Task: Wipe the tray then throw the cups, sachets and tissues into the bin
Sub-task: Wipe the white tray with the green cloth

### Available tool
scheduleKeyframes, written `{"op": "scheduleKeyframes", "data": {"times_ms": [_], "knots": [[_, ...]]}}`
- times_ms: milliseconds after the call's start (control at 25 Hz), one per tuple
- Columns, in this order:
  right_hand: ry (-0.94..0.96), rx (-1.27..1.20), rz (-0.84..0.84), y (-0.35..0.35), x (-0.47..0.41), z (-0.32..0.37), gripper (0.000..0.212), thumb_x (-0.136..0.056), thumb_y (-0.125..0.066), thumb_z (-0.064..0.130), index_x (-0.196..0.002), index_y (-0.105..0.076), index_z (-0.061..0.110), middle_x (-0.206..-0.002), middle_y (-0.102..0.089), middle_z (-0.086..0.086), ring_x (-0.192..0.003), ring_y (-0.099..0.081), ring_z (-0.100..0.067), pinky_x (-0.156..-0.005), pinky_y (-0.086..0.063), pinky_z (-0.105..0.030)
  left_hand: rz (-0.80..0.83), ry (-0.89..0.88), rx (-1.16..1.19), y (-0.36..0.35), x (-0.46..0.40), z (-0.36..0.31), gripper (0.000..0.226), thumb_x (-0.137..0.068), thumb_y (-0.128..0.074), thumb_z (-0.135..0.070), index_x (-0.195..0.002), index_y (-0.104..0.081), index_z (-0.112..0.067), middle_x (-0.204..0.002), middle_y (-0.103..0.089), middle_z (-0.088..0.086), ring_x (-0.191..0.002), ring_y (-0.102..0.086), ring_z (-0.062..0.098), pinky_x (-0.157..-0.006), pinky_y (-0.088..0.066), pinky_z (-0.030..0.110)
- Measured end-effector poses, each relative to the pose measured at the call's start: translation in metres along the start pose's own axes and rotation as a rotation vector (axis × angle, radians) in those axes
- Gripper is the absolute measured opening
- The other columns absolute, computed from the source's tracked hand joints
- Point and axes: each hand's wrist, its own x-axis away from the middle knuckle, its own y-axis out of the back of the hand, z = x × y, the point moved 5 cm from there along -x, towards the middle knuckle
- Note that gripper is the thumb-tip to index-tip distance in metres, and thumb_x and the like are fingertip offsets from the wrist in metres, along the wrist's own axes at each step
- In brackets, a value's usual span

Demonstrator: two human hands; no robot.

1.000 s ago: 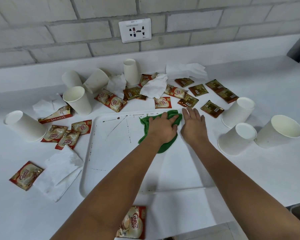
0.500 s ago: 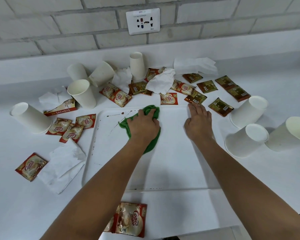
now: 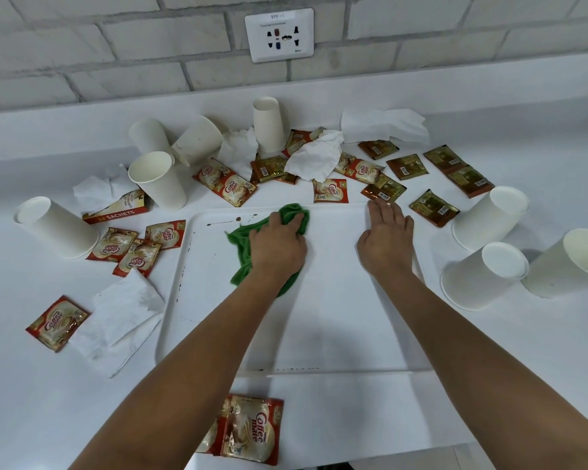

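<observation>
The left hand (image 3: 279, 245) grips a bunched green cloth (image 3: 269, 242) and has carried it leftward along the far part of the white tray (image 3: 336, 334) over the last second; it was beside the right hand then and is now well apart from it. The right hand (image 3: 386, 242) stays flat, fingers straight, pressing the tray's far right corner. Brown spots (image 3: 231, 220) remain just left of the cloth, with specks along the left and near rims, seemingly the same spill. Wiping is judged part done. Cups (image 3: 158, 179), sachets (image 3: 230, 183) and tissues (image 3: 314, 156) lie untouched around the tray; no bin is visible.
</observation>
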Motion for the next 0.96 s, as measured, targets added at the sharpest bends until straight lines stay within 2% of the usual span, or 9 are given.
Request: {"op": "scheduleKeyframes", "data": {"times_ms": [160, 280, 560, 800, 960], "knots": [[-0.006, 0.027, 0.028, 0.000, -0.002, 0.000, 0.060, -0.089, -0.041, 0.017, -0.146, -0.023, 0.013, -0.155, -0.023, -0.005, -0.143, -0.016, -0.027, -0.116, -0.011, -0.045, 0.061, -0.170, 0.004, -0.008, -0.007, -0.049, 0.048, -0.095, -0.034, -0.034, -0.143, -0.032, -0.036, -0.128, -0.044, 0.011, -0.113, -0.051, 0.032, -0.098, -0.033, 0.043], [0.003, 0.010, 0.020, 0.000, -0.001, -0.001, 0.060, -0.089, -0.041, 0.017, -0.146, -0.024, 0.013, -0.154, -0.025, -0.006, -0.143, -0.017, -0.026, -0.116, -0.013, -0.045, 0.057, -0.197, 0.006, -0.011, -0.009, -0.058, 0.048, -0.095, -0.033, -0.036, -0.143, -0.032, -0.037, -0.127, -0.046, 0.010, -0.114, -0.051, 0.031, -0.098, -0.033, 0.043], [0.032, -0.019, -0.035, 0.000, -0.001, -0.004, 0.059, -0.085, -0.035, 0.019, -0.143, -0.032, 0.011, -0.150, -0.033, -0.008, -0.140, -0.025, -0.026, -0.114, -0.020, -0.046, -0.008, -0.035, 0.030, -0.005, -0.008, -0.019, 0.047, -0.096, -0.028, -0.035, -0.143, -0.032, -0.037, -0.127, -0.045, 0.010, -0.111, -0.053, 0.031, -0.093, -0.038, 0.043], [0.034, -0.047, -0.059, 0.001, 0.000, -0.004, 0.066, -0.076, -0.028, 0.022, -0.140, -0.036, 0.008, -0.148, -0.037, -0.010, -0.138, -0.029, -0.028, -0.112, -0.025, -0.047, -0.074, 0.110, 0.066, 0.003, -0.002, 0.033, 0.046, -0.095, -0.027, -0.034, -0.140, -0.035, -0.041, -0.124, -0.048, 0.009, -0.107, -0.056, 0.030, -0.091, -0.041, 0.044], [0.040, -0.053, -0.054, 0.000, -0.001, -0.005, 0.058, -0.084, -0.040, 0.015, -0.141, -0.035, 0.008, -0.148, -0.036, -0.011, -0.138, -0.028, -0.028, -0.113, -0.024, -0.047, -0.114, 0.228, 0.051, 0.008, 0.006, 0.057, 0.047, -0.096, -0.027, -0.034, -0.143, -0.033, -0.035, -0.129, -0.046, 0.010, -0.107, -0.057, 0.032, -0.086, -0.042, 0.042]]}}
